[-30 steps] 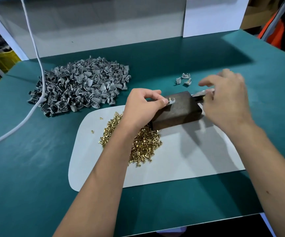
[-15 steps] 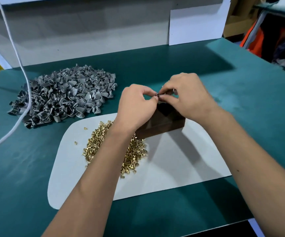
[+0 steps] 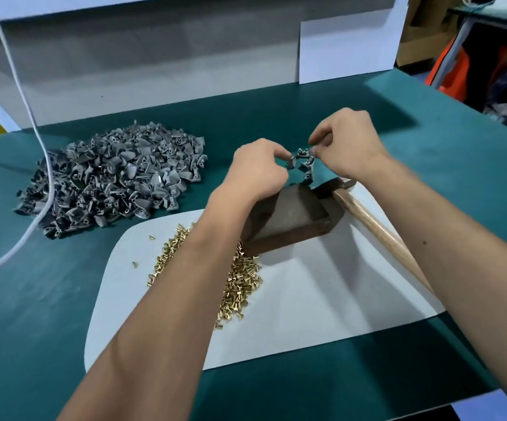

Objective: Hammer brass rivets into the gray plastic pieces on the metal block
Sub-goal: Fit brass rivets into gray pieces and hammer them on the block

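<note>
Done: few gray pieces (image 3: 305, 164) lie behind the block (image 3: 291, 214).
Left: big pile (image 3: 115, 177), rivets (image 3: 240, 287), hammer (image 3: 376, 229) idle.
Fingers: left hand (image 3: 258, 168) pinches a piece; right hand (image 3: 348, 147) pinching, contents unclear.

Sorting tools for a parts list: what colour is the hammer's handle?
Light tan, bare wood; the hammer handle shows in the head view, the only one.
</note>
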The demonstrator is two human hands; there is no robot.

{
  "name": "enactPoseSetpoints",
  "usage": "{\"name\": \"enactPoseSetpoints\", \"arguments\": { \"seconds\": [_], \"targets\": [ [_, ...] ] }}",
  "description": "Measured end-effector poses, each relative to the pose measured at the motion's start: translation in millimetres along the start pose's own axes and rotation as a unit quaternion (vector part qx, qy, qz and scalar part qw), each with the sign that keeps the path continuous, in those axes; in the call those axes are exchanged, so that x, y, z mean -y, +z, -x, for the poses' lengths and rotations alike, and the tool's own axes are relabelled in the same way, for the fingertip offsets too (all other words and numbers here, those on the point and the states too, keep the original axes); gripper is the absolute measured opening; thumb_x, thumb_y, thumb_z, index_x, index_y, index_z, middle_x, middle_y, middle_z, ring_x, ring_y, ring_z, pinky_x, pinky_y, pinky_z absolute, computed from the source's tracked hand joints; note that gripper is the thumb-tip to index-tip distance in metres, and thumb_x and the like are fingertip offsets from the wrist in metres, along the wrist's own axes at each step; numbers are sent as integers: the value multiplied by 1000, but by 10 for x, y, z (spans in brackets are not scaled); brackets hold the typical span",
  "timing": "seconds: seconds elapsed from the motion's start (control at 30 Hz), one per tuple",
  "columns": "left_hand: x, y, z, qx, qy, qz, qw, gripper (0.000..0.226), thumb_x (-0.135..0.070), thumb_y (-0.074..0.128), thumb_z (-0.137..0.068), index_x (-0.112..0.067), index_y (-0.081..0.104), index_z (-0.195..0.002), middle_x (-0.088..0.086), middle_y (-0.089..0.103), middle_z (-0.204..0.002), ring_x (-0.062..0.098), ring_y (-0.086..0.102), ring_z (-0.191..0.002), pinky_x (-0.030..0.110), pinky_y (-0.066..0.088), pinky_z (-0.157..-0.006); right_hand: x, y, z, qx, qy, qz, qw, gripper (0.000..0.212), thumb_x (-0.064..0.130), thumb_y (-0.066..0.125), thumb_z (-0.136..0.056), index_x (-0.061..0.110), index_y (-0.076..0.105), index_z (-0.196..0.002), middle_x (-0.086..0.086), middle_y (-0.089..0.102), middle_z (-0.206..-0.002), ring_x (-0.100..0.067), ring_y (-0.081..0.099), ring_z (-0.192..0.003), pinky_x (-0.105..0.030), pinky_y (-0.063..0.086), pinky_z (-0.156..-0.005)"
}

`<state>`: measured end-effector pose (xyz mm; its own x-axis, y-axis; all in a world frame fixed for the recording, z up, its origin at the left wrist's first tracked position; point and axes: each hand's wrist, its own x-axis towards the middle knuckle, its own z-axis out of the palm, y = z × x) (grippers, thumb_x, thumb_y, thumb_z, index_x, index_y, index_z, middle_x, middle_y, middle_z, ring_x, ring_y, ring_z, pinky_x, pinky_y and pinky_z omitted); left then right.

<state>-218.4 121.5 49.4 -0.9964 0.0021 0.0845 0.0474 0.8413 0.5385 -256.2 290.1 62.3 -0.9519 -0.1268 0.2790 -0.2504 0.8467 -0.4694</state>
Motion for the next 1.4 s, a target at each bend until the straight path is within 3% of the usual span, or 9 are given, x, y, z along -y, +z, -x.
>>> {"name": "enactPoseSetpoints", "arguments": {
  "seconds": [0.1,0.23,0.33,0.47,0.6,0.77,0.97,1.17,1.4],
  "targets": [
    [323,-153,189,-108,-26,47,993,35,-7,61,-86,-26,79,-109,-6,76,-114,12,67,-110,18,46,-98,267,-103,120,15,-41,-32,999,16,7,69,-87,19,80,-89,7,69,-73,-15,72,-81,-22,55,-80],
    [816,-396,587,-194,-88,33,977,28,-5,64,-84,-20,81,-101,-3,78,-101,14,71,-95,29,55,-96,926,-35,477,136,-161,-9,978,20,7,65,-85,21,77,-76,10,70,-69,-11,70,-72,-30,60,-76],
    [1166,-532,848,-214,-140,-29,966,27,-9,72,-82,-24,81,-104,-3,79,-102,18,71,-93,34,58,-91,1400,226,810,199,-258,39,945,14,14,68,-86,23,78,-88,2,72,-83,-19,70,-82,-36,60,-78],
    [1378,-586,999,-217,-147,-21,965,31,-10,74,-78,-27,80,-103,0,76,-100,19,69,-95,38,57,-89,1699,538,1031,239,-335,139,901,16,16,70,-84,21,68,-99,-1,51,-79,-32,64,-88,-36,49,-69],
    [1429,-542,977,-211,-133,-28,968,23,-13,72,-76,-20,74,-98,0,74,-96,25,68,-95,39,55,-90,1737,664,1024,255,-330,154,896,19,11,71,-82,22,61,-95,4,39,-70,-31,54,-75,-33,41,-63],
    [1464,-480,954,-240,-134,-11,961,14,-6,70,-74,-18,68,-82,-1,70,-82,27,65,-82,35,52,-76,1727,629,1001,301,-314,122,892,6,12,71,-81,17,70,-84,2,62,-73,-26,65,-75,-31,53,-62],
    [1462,-490,946,-273,-139,27,952,23,4,65,-70,-19,68,-76,-7,66,-73,22,65,-77,27,45,-64,1645,553,955,303,-304,48,902,16,10,72,-81,25,76,-79,12,69,-73,-11,66,-74,-28,54,-68],
    [1415,-528,930,-251,-151,77,953,24,-8,81,-71,-17,72,-91,7,71,-102,27,70,-90,36,56,-85,1591,530,946,291,-317,-4,903,15,10,72,-84,24,76,-83,18,64,-69,1,62,-67,-15,51,-65],
    [1372,-623,1000,-160,-153,62,973,14,-7,84,-74,-16,78,-81,-10,68,-70,15,70,-73,28,59,-74,1519,544,978,286,-297,-19,911,15,15,73,-89,27,78,-95,11,71,-79,-10,69,-78,-32,58,-81]
  ]
}}
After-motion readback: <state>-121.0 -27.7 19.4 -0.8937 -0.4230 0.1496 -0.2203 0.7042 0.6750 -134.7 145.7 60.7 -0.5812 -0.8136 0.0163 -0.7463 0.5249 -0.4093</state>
